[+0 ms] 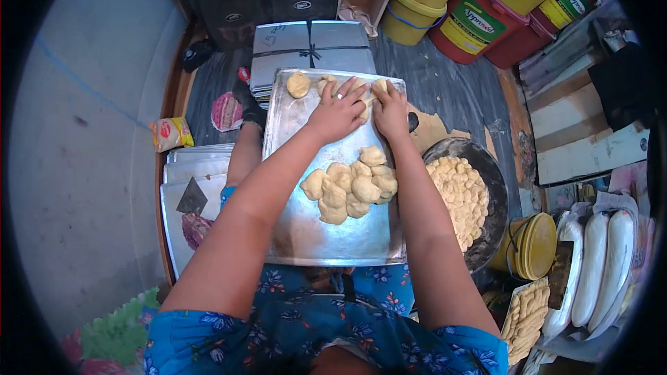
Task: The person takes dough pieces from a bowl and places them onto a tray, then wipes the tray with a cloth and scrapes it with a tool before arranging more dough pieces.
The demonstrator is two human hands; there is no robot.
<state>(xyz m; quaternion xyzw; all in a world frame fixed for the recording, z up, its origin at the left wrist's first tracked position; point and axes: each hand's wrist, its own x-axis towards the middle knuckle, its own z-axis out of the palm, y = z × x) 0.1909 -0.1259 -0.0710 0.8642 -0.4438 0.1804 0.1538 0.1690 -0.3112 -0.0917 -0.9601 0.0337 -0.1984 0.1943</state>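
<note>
A metal baking tray (292, 236) lies across my lap. At its far end, my left hand (338, 114) curves its spread fingers over dough pieces, and bits of dough show between them; a ring is on one finger. Close beside it, my right hand (390, 111) has its fingers closed around a dough ball (379, 87) near the tray's far right corner. One round dough ball (298, 84) sits alone at the far left corner. Nearer to me, a cluster of rounded dough lumps (347, 186) rests mid-tray. How much dough lies under my palms is hidden.
To the right stands a black basin (497, 201) filled with dough pieces, with a yellow bucket (538, 243) beside it. Stacked trays (201, 166) lie at left; tied trays (313, 45) stand ahead. Large tubs (479, 20) are at back right, wrapped white packages (590, 271) at right.
</note>
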